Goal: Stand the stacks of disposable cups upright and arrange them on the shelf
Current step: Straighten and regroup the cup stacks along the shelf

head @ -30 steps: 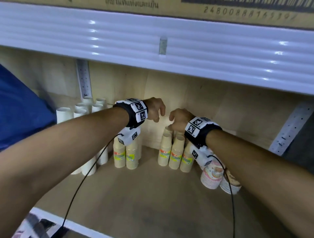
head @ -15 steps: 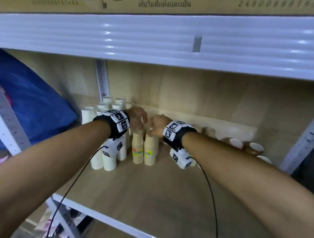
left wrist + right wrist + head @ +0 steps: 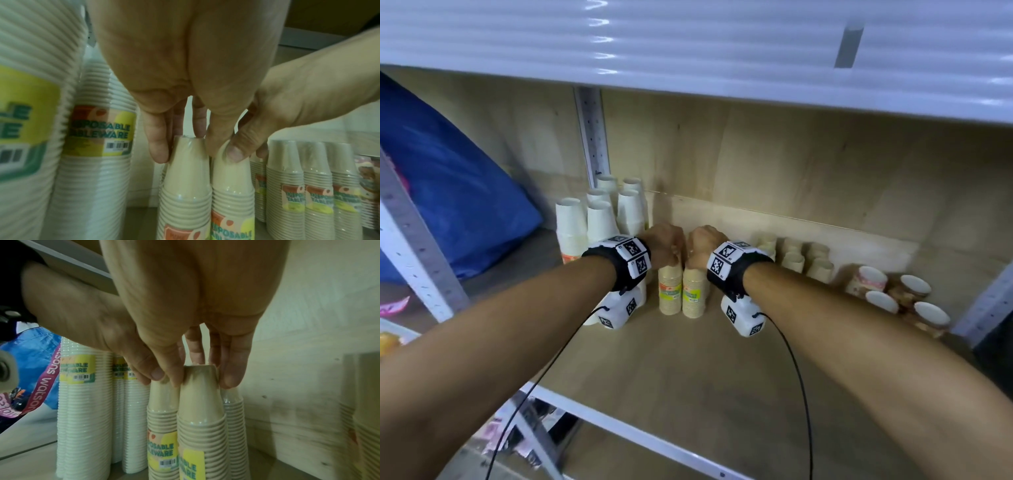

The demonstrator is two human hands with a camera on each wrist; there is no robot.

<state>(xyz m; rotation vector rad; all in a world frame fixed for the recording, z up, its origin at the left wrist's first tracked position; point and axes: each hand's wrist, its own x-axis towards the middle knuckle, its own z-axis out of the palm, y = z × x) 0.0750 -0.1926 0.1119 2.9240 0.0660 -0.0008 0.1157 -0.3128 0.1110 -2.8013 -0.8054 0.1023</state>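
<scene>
Two beige cup stacks stand upright side by side mid-shelf, the left stack and the right stack. My left hand pinches the top cup of the left stack. My right hand grips the top of the right stack, fingers curled round it. The two hands nearly touch. Tall white cup stacks stand just left of them.
More beige stacks stand upright further right by the back wall. Patterned cup stacks lie on their sides at the far right. A blue bag fills the left bay. The upper shelf's edge hangs low overhead.
Both hands have come down and together onto the tops of two beige stacks. The head view has shifted, so the right end of the shelf now shows.
</scene>
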